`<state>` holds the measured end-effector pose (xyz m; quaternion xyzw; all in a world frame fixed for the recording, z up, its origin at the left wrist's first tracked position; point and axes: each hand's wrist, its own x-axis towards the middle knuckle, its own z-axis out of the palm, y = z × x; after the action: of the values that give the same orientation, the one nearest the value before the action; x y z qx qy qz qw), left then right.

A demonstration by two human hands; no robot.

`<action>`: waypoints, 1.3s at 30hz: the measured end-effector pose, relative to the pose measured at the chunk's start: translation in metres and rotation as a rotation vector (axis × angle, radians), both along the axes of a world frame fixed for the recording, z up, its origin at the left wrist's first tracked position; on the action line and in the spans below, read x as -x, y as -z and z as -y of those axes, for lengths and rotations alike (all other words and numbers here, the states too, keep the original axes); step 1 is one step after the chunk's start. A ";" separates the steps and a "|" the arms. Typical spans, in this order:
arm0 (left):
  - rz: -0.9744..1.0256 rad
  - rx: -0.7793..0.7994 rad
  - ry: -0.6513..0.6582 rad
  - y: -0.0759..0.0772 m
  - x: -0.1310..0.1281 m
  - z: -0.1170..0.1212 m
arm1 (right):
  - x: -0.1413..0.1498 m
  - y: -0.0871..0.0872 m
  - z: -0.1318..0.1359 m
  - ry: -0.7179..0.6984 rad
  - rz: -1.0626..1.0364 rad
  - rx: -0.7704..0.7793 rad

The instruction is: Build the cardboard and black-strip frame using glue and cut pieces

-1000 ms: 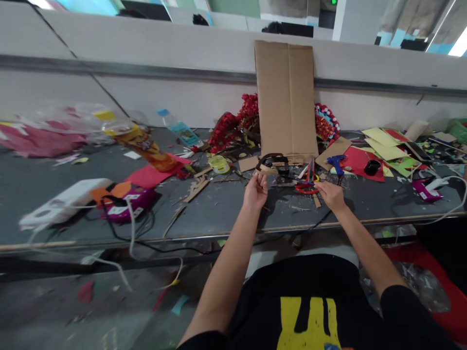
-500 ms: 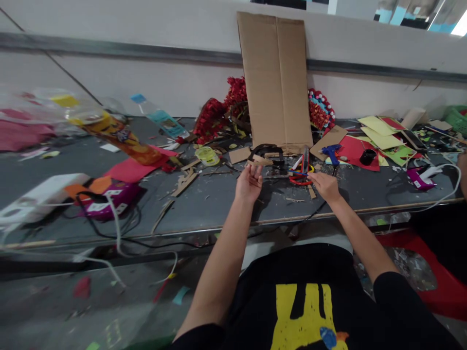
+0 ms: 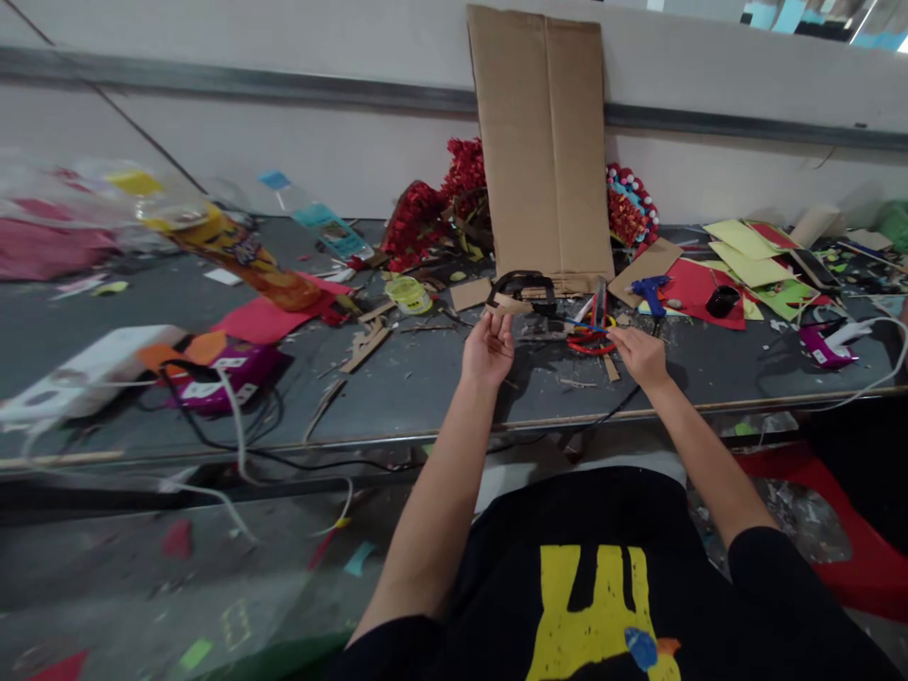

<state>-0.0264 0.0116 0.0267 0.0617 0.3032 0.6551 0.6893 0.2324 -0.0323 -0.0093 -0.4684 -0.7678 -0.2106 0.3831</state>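
My left hand [image 3: 488,348], fingers curled upward, holds a curved cardboard piece [image 3: 521,280] that is mostly black with a bare brown part near the fingertips. My right hand [image 3: 639,356] pinches a thin blue paintbrush [image 3: 587,325]. Its far end points left at the black part of the piece; whether it touches I cannot tell. Below the brush lie scissors [image 3: 592,349] with red and yellow handles, blades toward the wall. A small dark pot [image 3: 722,301] sits on red paper to the right.
A tall cardboard sheet [image 3: 543,142] leans on the wall. A blue glue gun [image 3: 650,295] lies right of the scissors. On the left are a yellow-capped bottle [image 3: 234,253], a white power strip [image 3: 92,371] and a purple socket block [image 3: 225,378]. Cables hang over the table edge.
The blue brush now shows longer and straighter between my hands, its far end closer to the black piece. My head view has shifted slightly. My left hand still holds the piece.
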 end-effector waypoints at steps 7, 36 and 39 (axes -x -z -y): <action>-0.015 0.003 -0.012 0.000 -0.001 -0.001 | 0.000 -0.002 0.000 0.047 -0.029 0.036; -0.015 0.042 0.043 0.003 -0.002 -0.004 | 0.000 -0.006 0.001 0.026 -0.083 0.031; -0.011 0.044 0.042 0.002 -0.002 -0.004 | 0.000 -0.006 0.000 0.035 -0.098 0.023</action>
<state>-0.0247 0.0155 0.0249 0.0563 0.3199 0.6332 0.7025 0.2321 -0.0326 -0.0033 -0.4959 -0.7421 -0.1851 0.4112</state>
